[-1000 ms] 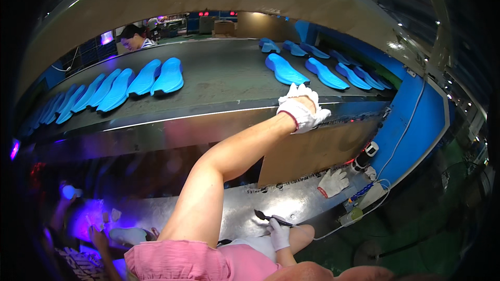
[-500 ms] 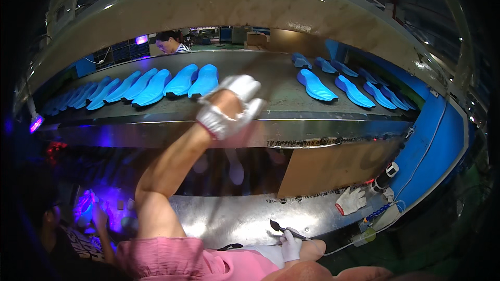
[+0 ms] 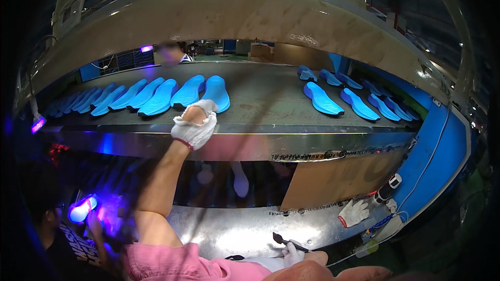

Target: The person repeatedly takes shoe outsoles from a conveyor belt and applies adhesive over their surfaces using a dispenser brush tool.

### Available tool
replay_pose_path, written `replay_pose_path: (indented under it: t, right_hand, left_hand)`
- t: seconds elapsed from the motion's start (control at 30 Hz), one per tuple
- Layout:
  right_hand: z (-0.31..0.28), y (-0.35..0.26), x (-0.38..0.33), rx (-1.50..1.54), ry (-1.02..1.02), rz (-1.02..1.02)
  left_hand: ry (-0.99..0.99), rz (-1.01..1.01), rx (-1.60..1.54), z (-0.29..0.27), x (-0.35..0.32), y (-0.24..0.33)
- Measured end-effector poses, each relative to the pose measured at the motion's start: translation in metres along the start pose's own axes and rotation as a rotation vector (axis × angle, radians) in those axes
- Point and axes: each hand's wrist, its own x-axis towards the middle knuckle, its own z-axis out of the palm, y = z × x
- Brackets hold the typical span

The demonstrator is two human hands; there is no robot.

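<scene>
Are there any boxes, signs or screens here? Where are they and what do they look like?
Cardboard box: far behind the conveyor belt, brown, blocky.
Printed strip: on the conveyor's shiny front edge, dark lettering.
Brown board: under the conveyor, flat, plain.
No screens in view.

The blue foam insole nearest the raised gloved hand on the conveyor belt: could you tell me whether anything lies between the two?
Nothing visible does. The left hand in its white knitted glove is raised over the belt's near edge, right beside the blue foam insole at the end of the left row, with only bare grey conveyor belt around.
</scene>
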Motion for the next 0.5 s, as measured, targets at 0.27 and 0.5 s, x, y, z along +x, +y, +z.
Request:
replay_pose_path:
  t: [0.27, 0.5]
  right_hand:
    - [0.001, -0.004, -0.002, 0.029, 0.025, -0.046]
    - [0.010, -0.009, -0.003, -0.018, 0.005, -0.038]
  left_hand:
    - [0.067, 0.094, -0.098, 0.007, 0.002, 0.005]
    - [0.090, 0.109, -0.074, 0.000, 0.000, 0.000]
